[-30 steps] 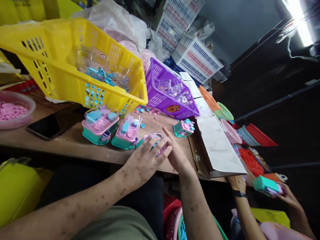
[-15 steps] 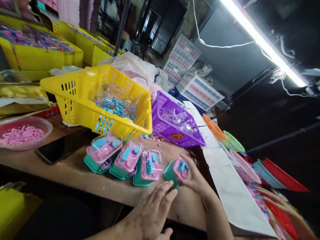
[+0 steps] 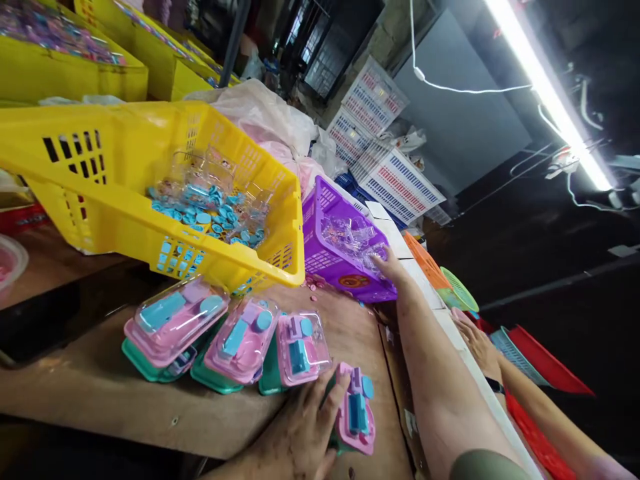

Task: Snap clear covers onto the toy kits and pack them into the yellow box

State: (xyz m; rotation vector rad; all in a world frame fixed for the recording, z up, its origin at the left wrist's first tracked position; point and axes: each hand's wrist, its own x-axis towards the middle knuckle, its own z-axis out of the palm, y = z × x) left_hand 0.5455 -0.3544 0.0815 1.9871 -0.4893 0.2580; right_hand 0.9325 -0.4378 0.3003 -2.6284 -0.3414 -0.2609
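My left hand (image 3: 311,420) has its fingers and thumb against the left side of a small pink-and-green toy box (image 3: 356,417), holding it on the bench. Blue and purple pieces sit on its pink top, with no clear cover over them. Farther left stand three similar boxes with clear covers: one nearest (image 3: 303,350), a middle one (image 3: 243,343) and a left one (image 3: 175,317). My right hand (image 3: 389,265) reaches over the right rim of a purple basket (image 3: 345,283) holding clear plastic covers (image 3: 350,233); its fingertips are partly hidden among them.
A yellow basket (image 3: 125,200) of blue discs and clear parts stands at the left. A dark flat phone-like slab (image 3: 45,327) lies in front of it. Small pink pieces (image 3: 313,287) lie by the baskets. At the right, another person's hand (image 3: 477,343) is beside colored baskets.
My right hand has left the toy box and moved forward into the purple basket. My left hand has come onto that box, which now sits closer to me. The view has shifted.
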